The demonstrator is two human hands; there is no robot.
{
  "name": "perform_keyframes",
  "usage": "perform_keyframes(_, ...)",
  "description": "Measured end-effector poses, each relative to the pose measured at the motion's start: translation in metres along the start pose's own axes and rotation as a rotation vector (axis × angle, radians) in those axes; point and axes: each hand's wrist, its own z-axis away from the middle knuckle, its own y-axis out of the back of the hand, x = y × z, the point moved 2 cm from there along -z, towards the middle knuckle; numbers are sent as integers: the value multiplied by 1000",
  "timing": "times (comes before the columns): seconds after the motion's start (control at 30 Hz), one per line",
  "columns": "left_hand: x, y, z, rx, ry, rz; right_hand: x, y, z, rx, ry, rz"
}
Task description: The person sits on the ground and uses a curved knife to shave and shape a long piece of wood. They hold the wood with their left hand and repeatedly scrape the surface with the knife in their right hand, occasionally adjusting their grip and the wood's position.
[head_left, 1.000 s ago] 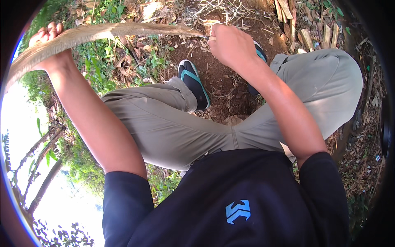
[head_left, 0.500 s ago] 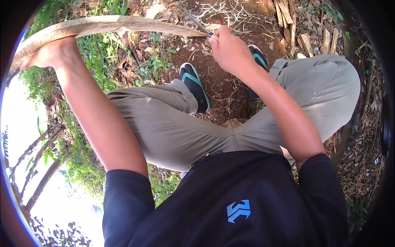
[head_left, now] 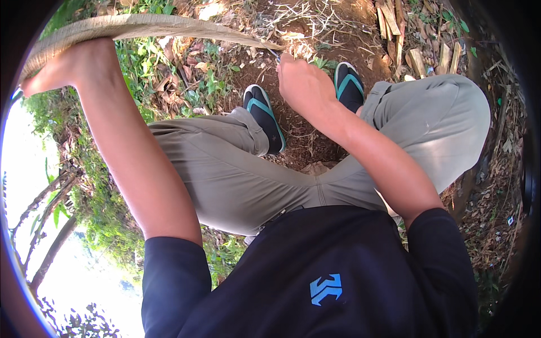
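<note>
A long pale strip of wood [head_left: 169, 25] stretches across the upper left, curved by the lens, and tapers towards its right end. My left hand [head_left: 79, 62] holds its left part from the near side, the fingers mostly hidden behind the wood. Just beyond the tapered end, my right hand [head_left: 306, 84] is closed round the handle of a knife [head_left: 275, 54]. Only a short bit of the metal shows between that fist and the wood; the rest of the blade is hidden.
Under my arms are my bent legs in grey trousers [head_left: 236, 163] and my dark shoes [head_left: 263, 115] with teal bands, set on brown soil. Split wood pieces [head_left: 417, 61] lie at the upper right. Dry stalks [head_left: 310, 22], leaves and green plants surround the spot.
My right hand has come nearer to me and slightly left, and the blade that showed beyond the wood is now mostly hidden. The wood and my left hand have shifted slightly up.
</note>
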Motion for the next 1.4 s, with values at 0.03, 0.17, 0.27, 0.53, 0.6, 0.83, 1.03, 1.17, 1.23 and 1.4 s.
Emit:
perform_keyframes(0.03, 2, -4, 3, -29, -25, -18, -5, 5, 1, -5, 11, 23)
perform_keyframes(0.17, 3, -7, 5, -58, -24, -28, -14, 0, -3, 25, 40, 82)
perform_keyframes(0.27, 2, -5, 8, 62, 69, -7, -18, -10, -8, 58, 20, 133)
perform_keyframes(0.53, -4, 5, 8, 150, 162, 66, -17, -13, -12, 90, 100, 143)
perform_keyframes(0.6, 1, -2, 12, 251, 219, 69, -14, -13, -16, 89, 92, 152)
perform_keyframes(0.83, -6, 6, 0, 455, 277, 188, -15, 6, -10, 19, 90, 89)
perform_keyframes(1.03, 1, -4, 2, 386, 230, 154, -17, 4, 0, 30, 77, 94)
perform_keyframes(1.17, 8, -11, 5, 394, 189, 170, -24, 16, -2, -99, 42, 108)
perform_keyframes(1.23, 7, -12, 4, 402, 198, 168, -25, 16, -3, -122, 22, 103)
perform_keyframes(1.4, -2, 6, -3, 297, 256, 192, -28, 7, -3, -31, -24, 64)
